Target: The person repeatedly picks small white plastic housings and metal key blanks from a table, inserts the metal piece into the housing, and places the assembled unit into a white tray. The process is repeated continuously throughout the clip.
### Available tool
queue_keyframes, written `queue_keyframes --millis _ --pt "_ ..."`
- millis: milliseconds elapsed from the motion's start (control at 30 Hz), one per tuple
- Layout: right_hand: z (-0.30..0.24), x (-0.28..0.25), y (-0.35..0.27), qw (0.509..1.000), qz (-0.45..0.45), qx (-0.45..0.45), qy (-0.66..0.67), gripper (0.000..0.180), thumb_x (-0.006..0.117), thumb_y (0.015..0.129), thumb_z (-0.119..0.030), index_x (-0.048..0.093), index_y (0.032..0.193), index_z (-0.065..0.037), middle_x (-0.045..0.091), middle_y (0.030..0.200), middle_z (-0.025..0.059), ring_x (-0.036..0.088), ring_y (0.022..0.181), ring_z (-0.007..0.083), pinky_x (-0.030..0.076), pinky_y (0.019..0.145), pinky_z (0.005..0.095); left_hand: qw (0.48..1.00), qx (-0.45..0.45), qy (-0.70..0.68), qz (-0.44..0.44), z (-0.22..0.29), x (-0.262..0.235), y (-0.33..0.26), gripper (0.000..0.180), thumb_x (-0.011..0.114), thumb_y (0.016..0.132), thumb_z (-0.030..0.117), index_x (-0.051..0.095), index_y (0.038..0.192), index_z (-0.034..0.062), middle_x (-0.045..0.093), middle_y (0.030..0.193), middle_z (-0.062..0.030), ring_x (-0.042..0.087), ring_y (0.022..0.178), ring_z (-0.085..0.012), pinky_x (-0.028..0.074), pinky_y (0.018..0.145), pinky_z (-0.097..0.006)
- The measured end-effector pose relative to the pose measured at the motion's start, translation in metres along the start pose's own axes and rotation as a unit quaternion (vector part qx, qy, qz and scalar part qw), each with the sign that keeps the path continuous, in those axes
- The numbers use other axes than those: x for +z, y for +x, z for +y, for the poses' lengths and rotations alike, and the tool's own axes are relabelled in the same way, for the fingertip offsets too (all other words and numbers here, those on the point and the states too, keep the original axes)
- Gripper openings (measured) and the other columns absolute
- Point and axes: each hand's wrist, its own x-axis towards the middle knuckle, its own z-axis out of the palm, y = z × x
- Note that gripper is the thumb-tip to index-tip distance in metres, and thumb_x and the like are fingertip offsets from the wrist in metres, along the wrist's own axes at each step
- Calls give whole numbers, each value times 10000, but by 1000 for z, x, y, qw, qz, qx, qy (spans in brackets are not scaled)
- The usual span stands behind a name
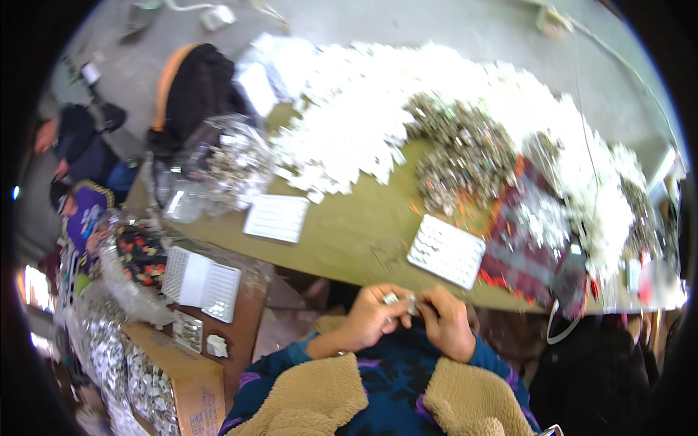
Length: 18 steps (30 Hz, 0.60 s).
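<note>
Just off the table's near edge, my left hand (369, 317) and my right hand (448, 325) meet with fingertips almost touching. My left fingers are closed on a small whitish piece (390, 299). Between the two hands sits a small shiny grey-white piece (412, 305), pinched by the right thumb and fingers; its kind is too small and blurred to make out. Slightly beyond my right hand, a white tray (446, 251) with rows of small slots lies on the green tabletop (342, 251).
A large heap of small white pieces (356, 109) covers the far side, beside a heap of metallic pieces (465, 156). Another white tray (276, 218) lies left. A dark red cloth (512, 251) is at right. Below left stands a cardboard box (193, 385). People sit at far left.
</note>
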Motion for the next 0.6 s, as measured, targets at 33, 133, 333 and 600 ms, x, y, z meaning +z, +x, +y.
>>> queue_keyframes --millis 33,133,333,600 --pt "0 2 2 1000 2 -19 6 93 658 838 62 620 908 15 614 769 138 634 667 259 488 591 325 1000 -15 9 16 1 2 0 139 669 931 89 657 1034 -4 689 835 -96 628 597 -108 346 404 -186" --pt "1 3 7 996 1 -76 37 157 657 825 82 646 967 15 637 820 134 642 691 256 503 628 316 999 -5 33 -6 12 0 -2 158 663 940 103 643 1063 6 684 862 -81 610 619 -85 337 414 -180" --pt "5 -21 5 997 77 -6 21 173 671 817 88 659 974 18 658 882 161 655 774 297 518 695 325 750 567 300 163 120 -29 -14 209 547 950 -26 560 1150 31 679 1022 -165 607 700 -91 436 527 -174" --pt "19 -24 -10 997 55 39 23 128 693 824 49 660 946 26 666 850 171 668 771 308 518 692 332 331 363 779 388 249 -103 18 178 668 873 191 698 991 62 694 949 -157 658 835 -370 519 720 -447"
